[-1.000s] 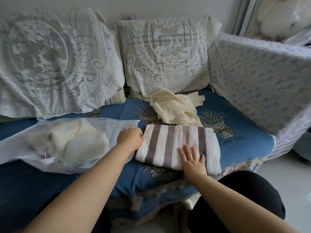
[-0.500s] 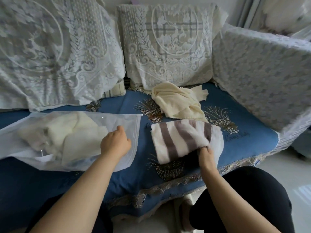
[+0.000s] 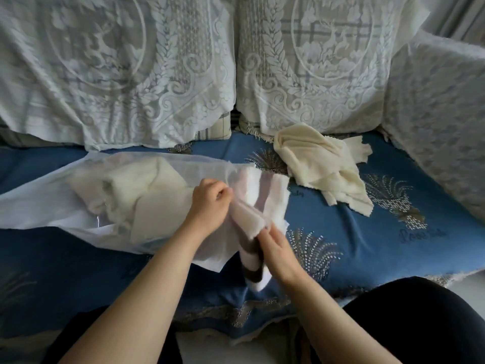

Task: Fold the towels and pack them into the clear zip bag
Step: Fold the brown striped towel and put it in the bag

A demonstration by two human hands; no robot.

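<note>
Two hands at mid-frame: left hand (image 3: pixel 210 203) pinching the open edge of one clear bag (image 3: pixel 52 195), fingers curled; right hand (image 3: pixel 278 248) gripping the lower end of one striped towel (image 3: pixel 262 200), its upper end at the bag's mouth. One pale folded towel (image 3: pixel 136 195) inside the bag, left of centre. One cream towel (image 3: pixel 322 169) crumpled, upper right. Bare blue sofa cover (image 3: pixel 367 232) open to the right, cursive script there, unreadable. Two lace cushions (image 3: pixel 118 67) across the top.

One striped towel (image 3: pixel 258 206), one zip bag (image 3: pixel 52 206), two cream towels (image 3: pixel 322 166), two lace cushions (image 3: pixel 118 61).
</note>
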